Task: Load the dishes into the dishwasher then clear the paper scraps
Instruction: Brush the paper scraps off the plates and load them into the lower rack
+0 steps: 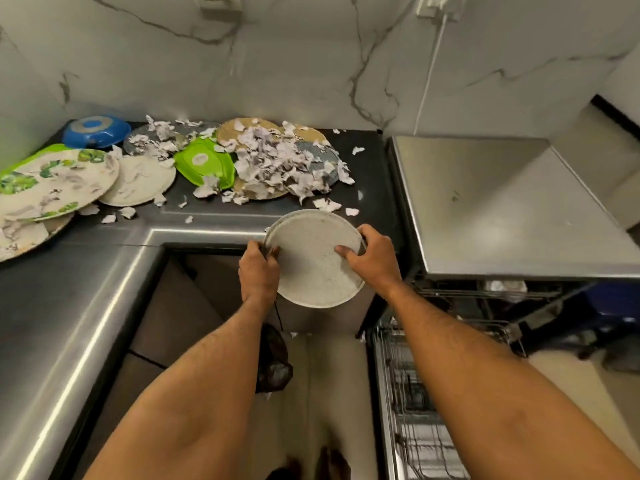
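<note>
Both the left hand [259, 268] and right hand [372, 258] grip the speckled plate [313, 261] by its rim (tilted), so it could slip before reaching the dishwasher rack [415, 403].

Speckled white plate [313, 263] between both hands (paper scraps [277, 161] behind, on the counter [52, 306])

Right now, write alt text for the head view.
Both hands, left hand and right hand, grip a round speckled white plate by its edges beyond the dark countertop. Torn paper scraps cover more plates there, and an open dishwasher's wire rack stands lower right.
</note>
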### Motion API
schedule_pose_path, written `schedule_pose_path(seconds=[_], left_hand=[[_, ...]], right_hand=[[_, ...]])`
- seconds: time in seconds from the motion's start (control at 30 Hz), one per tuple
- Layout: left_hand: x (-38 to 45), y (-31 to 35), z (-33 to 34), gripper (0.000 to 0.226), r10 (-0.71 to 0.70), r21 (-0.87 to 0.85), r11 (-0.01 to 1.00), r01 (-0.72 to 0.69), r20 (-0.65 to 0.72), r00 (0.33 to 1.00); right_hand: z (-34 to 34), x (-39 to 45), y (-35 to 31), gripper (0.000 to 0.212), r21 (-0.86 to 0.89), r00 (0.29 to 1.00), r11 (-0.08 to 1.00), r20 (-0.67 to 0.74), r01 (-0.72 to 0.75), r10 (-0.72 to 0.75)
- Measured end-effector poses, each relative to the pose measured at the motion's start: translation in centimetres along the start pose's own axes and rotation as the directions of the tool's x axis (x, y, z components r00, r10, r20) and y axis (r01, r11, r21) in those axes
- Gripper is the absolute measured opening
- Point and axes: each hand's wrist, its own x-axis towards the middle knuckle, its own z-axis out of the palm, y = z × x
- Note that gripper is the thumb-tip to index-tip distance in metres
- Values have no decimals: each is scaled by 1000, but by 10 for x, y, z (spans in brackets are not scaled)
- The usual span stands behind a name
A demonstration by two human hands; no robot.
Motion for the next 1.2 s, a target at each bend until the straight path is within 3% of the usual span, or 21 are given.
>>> schedule_pose_path(seconds=[0.37, 0.77, 0.93, 1.2], left_hand=[[-73, -44, 80, 17, -30, 9, 1000, 29, 243, 969], [-138, -77, 178, 15, 62, 48, 994, -94, 459, 886], [-162, -85, 221, 21, 107, 67, 985, -157, 479, 871], [-238, -87, 345, 32, 122, 114, 970, -215, 535, 836]], right_hand=[[-24, -102, 91, 33, -138, 970, 960, -16, -242, 242], [-20, -198, 188, 37, -176, 881, 867, -12, -467, 473], [-23, -223, 225, 31, -135, 861, 851, -66, -508, 504], [-61, -277, 342, 26, -77, 811, 811, -156, -579, 564]])
